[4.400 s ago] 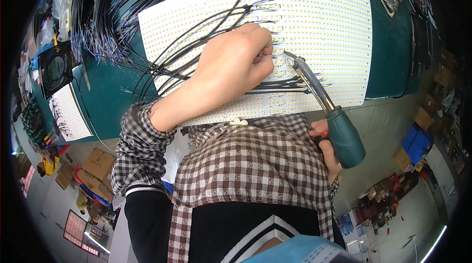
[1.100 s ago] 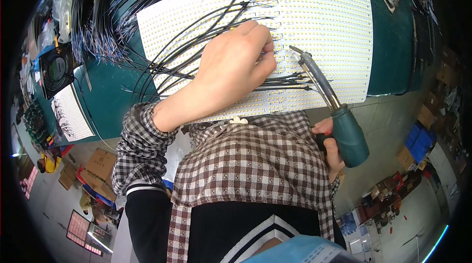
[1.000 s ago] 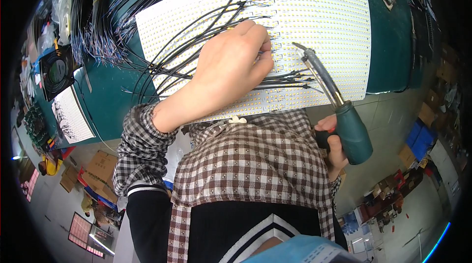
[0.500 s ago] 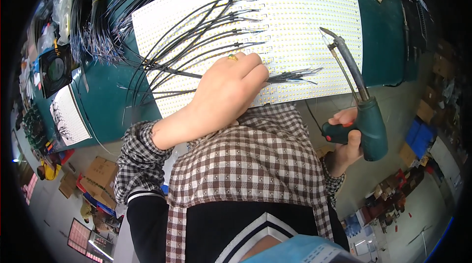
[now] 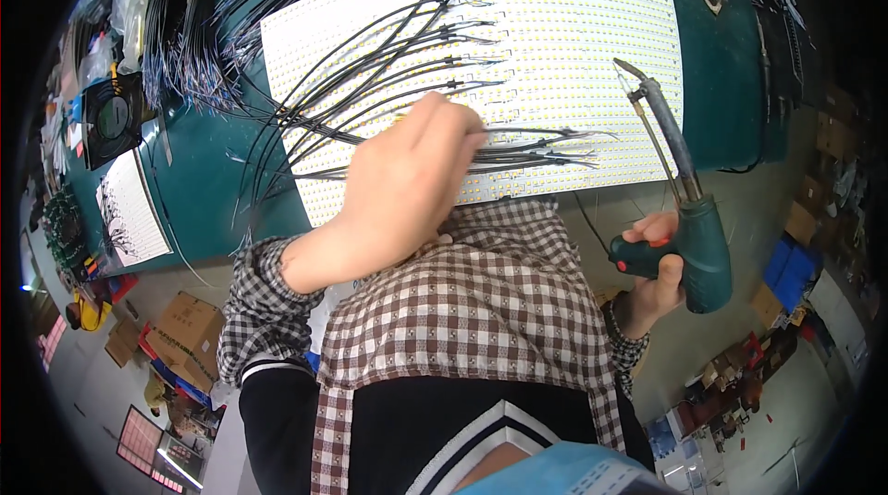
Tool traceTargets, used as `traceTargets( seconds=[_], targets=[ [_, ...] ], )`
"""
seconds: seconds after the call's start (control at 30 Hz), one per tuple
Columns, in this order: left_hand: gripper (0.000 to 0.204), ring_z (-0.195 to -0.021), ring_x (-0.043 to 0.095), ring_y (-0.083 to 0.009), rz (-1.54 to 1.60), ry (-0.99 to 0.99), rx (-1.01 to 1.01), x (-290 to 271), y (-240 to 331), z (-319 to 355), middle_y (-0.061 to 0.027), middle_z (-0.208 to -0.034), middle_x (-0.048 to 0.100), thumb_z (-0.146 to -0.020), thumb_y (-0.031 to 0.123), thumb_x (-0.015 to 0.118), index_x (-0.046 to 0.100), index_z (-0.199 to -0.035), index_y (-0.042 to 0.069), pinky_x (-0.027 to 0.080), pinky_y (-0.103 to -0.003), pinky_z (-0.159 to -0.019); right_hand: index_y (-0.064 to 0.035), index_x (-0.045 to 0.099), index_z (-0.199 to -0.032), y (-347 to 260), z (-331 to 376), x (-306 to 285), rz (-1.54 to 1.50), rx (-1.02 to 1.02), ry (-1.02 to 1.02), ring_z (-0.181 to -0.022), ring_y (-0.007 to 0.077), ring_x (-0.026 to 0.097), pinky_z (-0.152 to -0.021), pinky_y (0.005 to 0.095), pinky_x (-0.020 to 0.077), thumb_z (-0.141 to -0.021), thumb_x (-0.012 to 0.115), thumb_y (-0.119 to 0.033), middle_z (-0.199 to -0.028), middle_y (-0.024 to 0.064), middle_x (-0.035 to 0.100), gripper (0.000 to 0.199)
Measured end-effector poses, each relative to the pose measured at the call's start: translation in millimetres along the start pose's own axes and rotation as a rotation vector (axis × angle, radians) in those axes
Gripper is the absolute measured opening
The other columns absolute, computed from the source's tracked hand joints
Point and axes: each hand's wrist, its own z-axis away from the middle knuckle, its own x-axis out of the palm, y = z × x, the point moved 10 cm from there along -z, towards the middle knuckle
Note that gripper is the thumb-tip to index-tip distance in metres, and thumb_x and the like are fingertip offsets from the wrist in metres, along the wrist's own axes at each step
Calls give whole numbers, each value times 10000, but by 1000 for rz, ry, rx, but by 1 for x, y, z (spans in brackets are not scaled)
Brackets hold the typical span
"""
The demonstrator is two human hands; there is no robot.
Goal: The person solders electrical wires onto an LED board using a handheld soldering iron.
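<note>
At the far left of the green counter, a small black fan and a smaller white LED panel are seen, with bundles of loose black wires above them. The large white LED panel is laid across the middle of the counter, and black leads are fanned over it from the left. The left hand is pressed palm-down on the leads, fingers curled, so that their bare ends are pinned on the panel's lower edge. At the right, the green soldering gun is gripped in the closed right hand, its tip raised clear of the panel. For a clean joint, the leads are best held flat and steady, and the tip is best brought down onto one pad only, well apart from the left fingers.
</note>
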Motion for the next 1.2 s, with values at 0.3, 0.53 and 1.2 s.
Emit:
traceTargets(
  seconds=[0.3, 0.53, 1.2],
  targets=[
    [168, -754, 564, -288, -95, 45, 203, 1, 14, -23, -105, -893, 552, -793, 48, 653, 585, -946, 46, 438, -379, -624, 97, 556, -998, 0, -6, 13, 2, 14, -49, -767, 244, 597, -627, 319, 543, -814, 712, -326, -862, 157, 589, 487],
    [116, -707, 561, -291, -57, -57, 219, 28, 12, -34, -97, -831, 545, -811, 61, 638, 548, -883, 49, 445, -374, -596, 98, 553, -1001, 3, -2, 11, 12, 10, -77, -763, 235, 598, -639, 310, 533, -823, 702, -346, -869, 154, 592, 501],
    [119, -603, 603, -252, 236, 25, -43, 19, -29, -32, -83, -721, 565, -732, 33, 651, 542, -778, 44, 479, -345, -527, 94, 571, -1084, 14, 6, 21, 86, 110, -135, -924, 308, 628, -775, 388, 512, -827, 687, -374, -972, 156, 626, 546]
  ],
)
